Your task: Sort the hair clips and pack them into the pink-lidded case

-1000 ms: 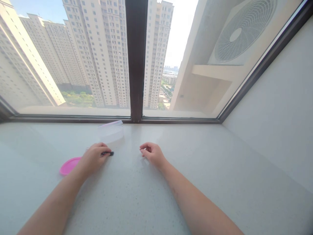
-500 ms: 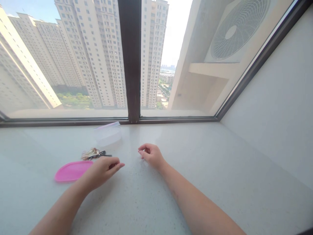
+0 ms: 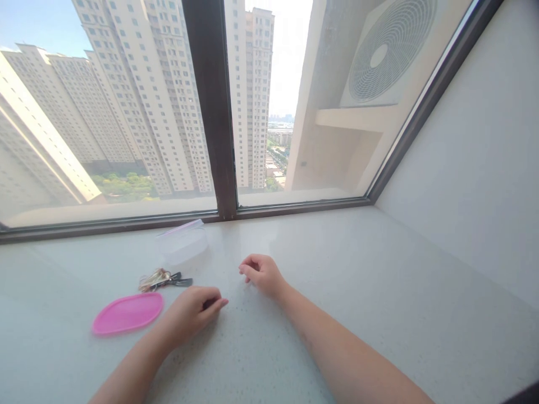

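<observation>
My left hand (image 3: 197,311) rests on the pale speckled sill with its fingers curled, and nothing shows in it. Right of it, my right hand (image 3: 261,274) is loosely curled too, thumb near the fingertips, with nothing visible between them. The two hands are apart. A pink oval lid (image 3: 128,313) lies flat to the left of my left hand. Just behind that hand is a small pile of cords or bands (image 3: 156,279) with black clips (image 3: 180,280). A clear plastic container or bag (image 3: 183,244) stands farther back, by the window frame.
The pale sill (image 3: 379,303) runs up to a dark window frame (image 3: 219,112). A white wall (image 3: 471,168) closes off the right side. Beyond the glass are tall buildings and a fan unit (image 3: 389,53).
My left hand has moved slightly right and nearer to me, uncovering the lid's right end. My right hand has hardly moved. The camera view has tilted a little.
</observation>
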Available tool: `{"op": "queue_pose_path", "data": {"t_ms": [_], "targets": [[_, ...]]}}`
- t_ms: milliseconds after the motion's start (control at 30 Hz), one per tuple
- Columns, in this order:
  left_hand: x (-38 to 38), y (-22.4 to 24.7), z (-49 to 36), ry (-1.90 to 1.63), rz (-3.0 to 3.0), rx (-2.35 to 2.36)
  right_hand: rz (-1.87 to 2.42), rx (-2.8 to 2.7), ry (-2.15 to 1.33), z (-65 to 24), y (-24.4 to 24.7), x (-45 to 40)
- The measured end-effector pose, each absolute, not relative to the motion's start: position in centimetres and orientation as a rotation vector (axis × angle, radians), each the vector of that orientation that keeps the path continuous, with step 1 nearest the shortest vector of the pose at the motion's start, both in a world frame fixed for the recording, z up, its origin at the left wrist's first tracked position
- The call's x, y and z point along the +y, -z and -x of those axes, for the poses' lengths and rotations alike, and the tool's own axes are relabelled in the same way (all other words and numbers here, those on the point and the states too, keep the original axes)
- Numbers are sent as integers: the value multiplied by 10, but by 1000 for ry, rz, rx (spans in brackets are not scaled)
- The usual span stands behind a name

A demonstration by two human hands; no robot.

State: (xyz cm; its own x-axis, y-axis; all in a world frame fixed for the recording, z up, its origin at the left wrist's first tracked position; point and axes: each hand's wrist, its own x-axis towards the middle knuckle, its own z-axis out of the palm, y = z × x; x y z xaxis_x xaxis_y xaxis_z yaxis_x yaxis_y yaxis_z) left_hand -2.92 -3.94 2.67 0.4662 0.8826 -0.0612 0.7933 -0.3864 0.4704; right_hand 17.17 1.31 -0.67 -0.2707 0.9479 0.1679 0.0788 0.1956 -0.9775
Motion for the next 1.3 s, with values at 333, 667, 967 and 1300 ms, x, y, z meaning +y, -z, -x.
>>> {"op": "queue_pose_path", "data": {"t_ms": [333,667,967,1300], "targets": [[-35,-20,31,-275,-2253,1417,984,-1539,-1217,-170,9,17],[-39,-19,25,-312,-2279,1437,973,-1546,-1213,-170,15,21],[-38,-19,30,-372,-2314,1477,958,-1554,-1210,-171,17,21],[-43,-24,26,-415,-2266,1411,973,-1552,-1192,-171,15,21]]}}
